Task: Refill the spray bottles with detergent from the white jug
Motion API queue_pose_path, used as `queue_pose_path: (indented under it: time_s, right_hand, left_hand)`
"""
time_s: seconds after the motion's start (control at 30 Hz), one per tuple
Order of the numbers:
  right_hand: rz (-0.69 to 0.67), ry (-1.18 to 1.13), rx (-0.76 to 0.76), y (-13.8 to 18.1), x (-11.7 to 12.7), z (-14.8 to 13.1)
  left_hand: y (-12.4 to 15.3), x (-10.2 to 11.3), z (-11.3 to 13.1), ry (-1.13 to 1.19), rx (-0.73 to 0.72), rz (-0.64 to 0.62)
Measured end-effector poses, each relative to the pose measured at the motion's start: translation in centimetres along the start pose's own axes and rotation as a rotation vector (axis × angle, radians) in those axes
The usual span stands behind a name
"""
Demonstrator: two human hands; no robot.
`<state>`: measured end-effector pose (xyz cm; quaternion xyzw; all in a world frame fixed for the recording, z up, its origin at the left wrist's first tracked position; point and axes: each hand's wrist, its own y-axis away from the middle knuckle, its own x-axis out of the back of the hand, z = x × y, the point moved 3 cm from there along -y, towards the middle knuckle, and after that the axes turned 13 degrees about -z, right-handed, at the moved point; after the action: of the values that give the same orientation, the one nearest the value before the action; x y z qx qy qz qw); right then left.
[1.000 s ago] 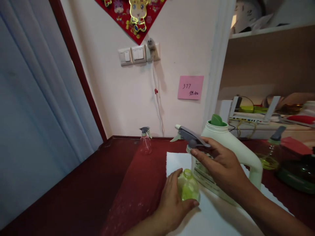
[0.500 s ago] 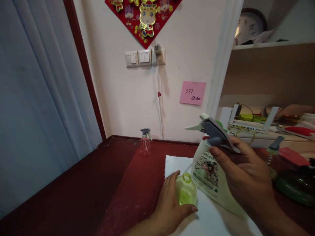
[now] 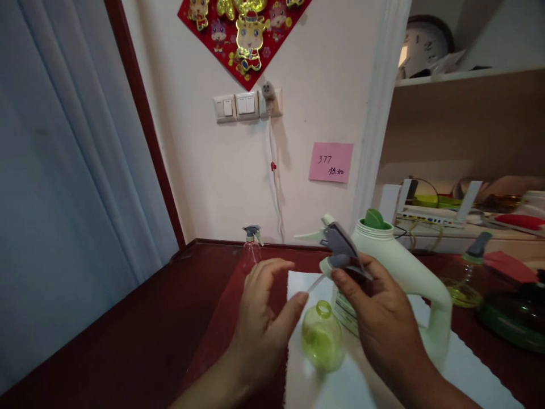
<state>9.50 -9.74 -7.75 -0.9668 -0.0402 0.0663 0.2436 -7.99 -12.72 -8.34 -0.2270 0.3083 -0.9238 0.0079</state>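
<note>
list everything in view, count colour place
table: 1, dark red, below
sheet: 1, white, table
bottle: 1, lime, sheet
jug: 1, pale green, sheet
spray head: 1, mostly grey, right hand
back sprayer: 1, pink, table
right sprayer: 1, yellowish, table
green object: 1, dark, right
curtain: 1, blue, left
hanging: 1, red, wall
switch plates: 2, white, wall
plug: 1, grey, wall
cord: 1, white, wall
note: 1, pink, wall
clock: 1, white, top right
router: 1, white, right
clutter: several, mixed, right
left hand: 1, bare, centre
right hand: 1, bare, right
</note>
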Motion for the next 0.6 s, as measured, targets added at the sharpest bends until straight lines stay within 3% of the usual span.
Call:
queue_pose_path:
  time_s: [0.1,0.23,0.47,0.6]
  right_hand:
    - [-0.086,-0.055,-0.073,1.0,-1.8,0.7]
    - [-0.204,-0.19,-0.164,2.4,-4.3,1.7]
    - [-0.337,-0.313,-0.181,2.5,-8.2,1.9]
    - [-0.442,-0.354,-0.263,3.4,-8.7,3.0]
  left_hand:
    - [-0.9,1.1,2.1,-0.161,-0.021,-0.161]
    - [-0.7,1.9,2.5,-0.275,-0.058,-0.256]
    - [0.3,4.9,1.0,-0.408,-0.063,-0.267]
    - [0.2,8.0,0.2,-0.483,0.018,-0.207]
